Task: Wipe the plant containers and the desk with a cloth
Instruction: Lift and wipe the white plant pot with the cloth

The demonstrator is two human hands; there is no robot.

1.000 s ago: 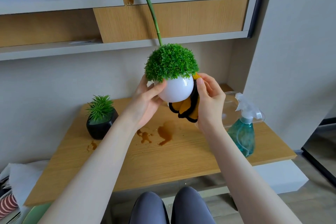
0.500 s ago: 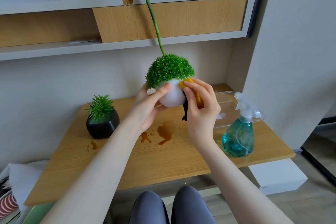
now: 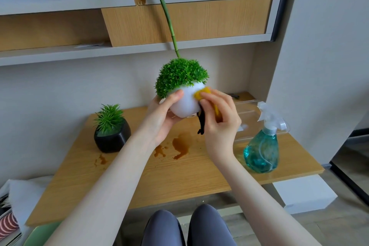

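My left hand (image 3: 159,120) holds a round white plant pot (image 3: 184,105) topped with a green leafy dome, lifted above the wooden desk (image 3: 179,173). My right hand (image 3: 219,124) presses a yellow cloth with black edging (image 3: 202,94) against the pot's right upper side; a black strip of the cloth hangs down below the fingers. A black pot with a spiky green plant (image 3: 111,136) stands on the desk at the left. Brown liquid stains (image 3: 180,146) lie on the desk below the pot.
A teal spray bottle (image 3: 261,150) stands at the desk's right, beside a clear plastic tray (image 3: 249,110). A tall green stem (image 3: 167,16) rises behind the white pot. Shelves run overhead. My knees show below the desk's front edge.
The cloth in my right hand has moved from under the pot's right side up to its upper right surface. The pot has sunk slightly and tilted.
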